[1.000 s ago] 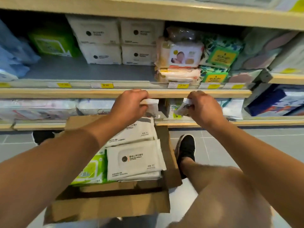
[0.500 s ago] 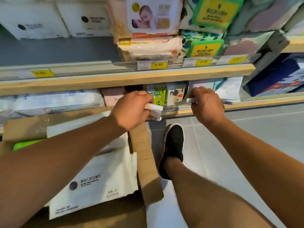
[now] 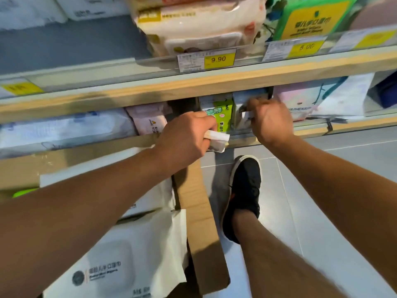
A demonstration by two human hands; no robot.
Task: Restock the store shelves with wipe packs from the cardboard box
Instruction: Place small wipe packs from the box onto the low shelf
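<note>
A store aisle with grey floor tiles and wood-edged shelves fills the view. On the lower shelf (image 3: 311, 131), the right hand (image 3: 271, 123) has its grip curled round a small wipe pack (image 3: 247, 114), pushing it into the row of little packs standing on end just right of the green pack (image 3: 223, 117). The pack sits ahead of the grip, its long axis seemingly upright, though it is blurred and mostly hidden by the fingers. The left hand (image 3: 184, 136) hovers just left of the slot, pinching another small white pack (image 3: 217, 140) at the shelf's lip; it is the nearer one for the next insertion. Below the left forearm lies the cardboard box (image 3: 199, 211) on the floor, with large white wipe packs (image 3: 133, 254) still inside. A black shoe (image 3: 245, 190) stands beside the box. Above, the upper shelf (image 3: 193, 84) carries price tags.
</note>
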